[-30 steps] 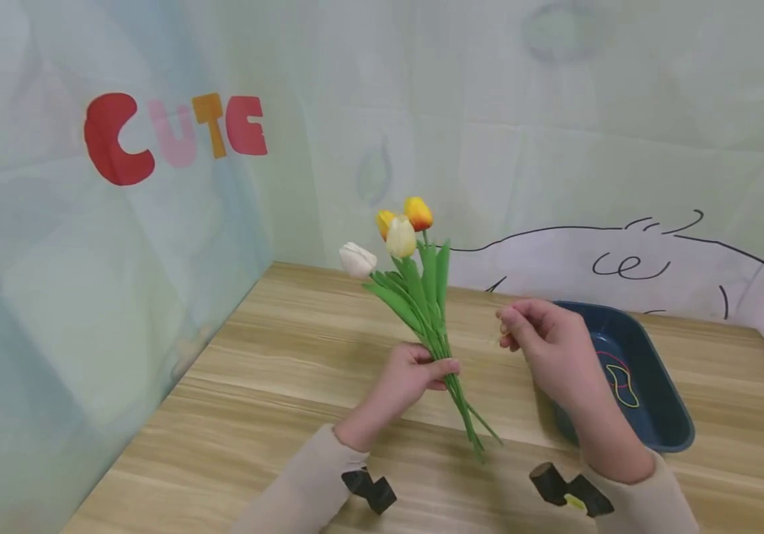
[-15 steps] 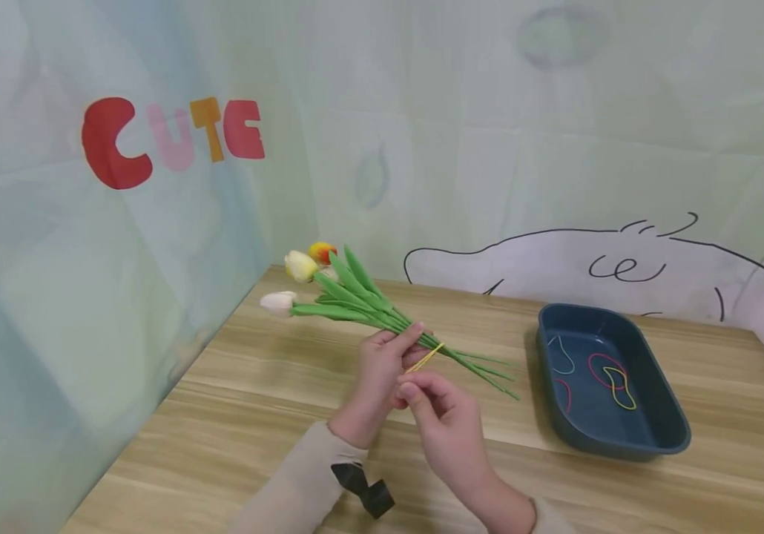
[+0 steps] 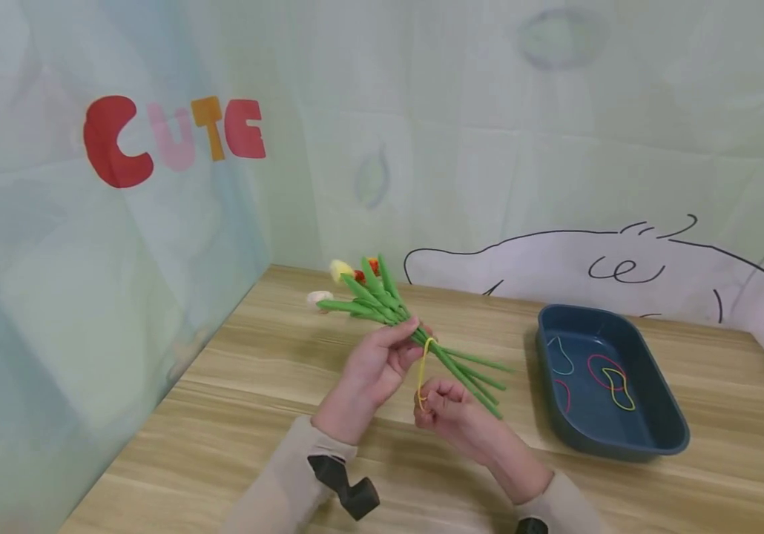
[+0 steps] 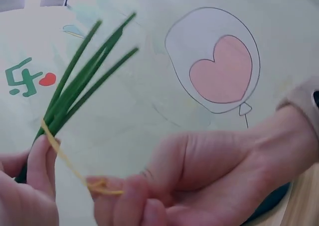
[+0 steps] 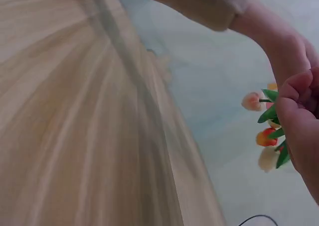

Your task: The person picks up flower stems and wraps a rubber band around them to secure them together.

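Observation:
A bunch of tulips [image 3: 371, 297] with green stems leans to the left above the table, gripped around its stems by my left hand [image 3: 371, 371]. Its white, yellow and orange-red blooms point up and left. A yellow rubber band [image 3: 422, 367] loops over the stems just below the left fingers. My right hand [image 3: 458, 415] pinches the band's other end and holds it stretched away from the bunch. In the left wrist view the band [image 4: 67, 159] runs taut from the stems [image 4: 75, 91] to the right fingertips. The right wrist view shows several blooms [image 5: 266, 136] behind the hand.
A dark blue tray [image 3: 612, 437] stands right of the hands, with several loose rubber bands [image 3: 612, 378] in pink, yellow and green inside. The wooden table [image 3: 222, 415] meets printed cloth walls at the left and back.
The right hand has come from beside the tray to the stems, bringing the yellow rubber band onto them. The bunch has tipped left, and the band is now pulled downward.

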`<state>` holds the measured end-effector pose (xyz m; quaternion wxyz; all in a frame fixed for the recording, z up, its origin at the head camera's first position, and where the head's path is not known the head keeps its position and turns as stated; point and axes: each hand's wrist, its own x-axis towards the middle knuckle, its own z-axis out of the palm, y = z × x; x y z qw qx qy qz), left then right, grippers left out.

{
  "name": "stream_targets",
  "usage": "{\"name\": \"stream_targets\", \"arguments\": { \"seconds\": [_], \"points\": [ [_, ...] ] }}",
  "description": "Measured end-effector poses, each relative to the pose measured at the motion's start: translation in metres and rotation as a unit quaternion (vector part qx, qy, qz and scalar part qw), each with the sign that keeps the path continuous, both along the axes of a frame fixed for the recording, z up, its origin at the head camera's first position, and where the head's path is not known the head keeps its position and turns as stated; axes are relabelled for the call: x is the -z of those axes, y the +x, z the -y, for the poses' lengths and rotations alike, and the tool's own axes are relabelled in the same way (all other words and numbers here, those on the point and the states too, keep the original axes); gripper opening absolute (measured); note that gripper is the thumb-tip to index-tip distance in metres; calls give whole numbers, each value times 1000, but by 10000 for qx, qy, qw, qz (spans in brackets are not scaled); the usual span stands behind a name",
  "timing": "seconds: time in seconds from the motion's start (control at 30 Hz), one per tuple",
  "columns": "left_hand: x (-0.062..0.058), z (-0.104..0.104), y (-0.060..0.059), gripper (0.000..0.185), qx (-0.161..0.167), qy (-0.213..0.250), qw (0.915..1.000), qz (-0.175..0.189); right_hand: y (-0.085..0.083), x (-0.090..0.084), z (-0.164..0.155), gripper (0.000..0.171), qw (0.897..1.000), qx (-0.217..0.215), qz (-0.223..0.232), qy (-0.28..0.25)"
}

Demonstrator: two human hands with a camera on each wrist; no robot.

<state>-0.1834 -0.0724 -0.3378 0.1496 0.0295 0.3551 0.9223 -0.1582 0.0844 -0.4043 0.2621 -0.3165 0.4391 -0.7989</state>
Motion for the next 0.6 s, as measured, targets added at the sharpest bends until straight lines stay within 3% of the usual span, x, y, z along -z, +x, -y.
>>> {"name": "stream_targets", "arguments": {
  "seconds": [0.1,0.2,0.33,0.47,0.6],
  "points": [
    [-2,2,3,25,625,84,9978,-189,-9,0,-8,13,9975,-333,585,-192],
    [-1,3,6,30,1184,-106,9915,-525,-16,-2,-16,9,9948,-313,958,-175],
    [2,4,6,37,1745,-450,9799,-856,-24,-12,-28,13,9959,-59,896,64],
    [6,5,3,40,1942,-1004,9708,-983,-29,-31,-43,21,9962,221,826,181],
    [7,6,1,38,1784,-1526,9651,-1158,-27,-55,-60,18,9922,738,886,475]
  ]
}}
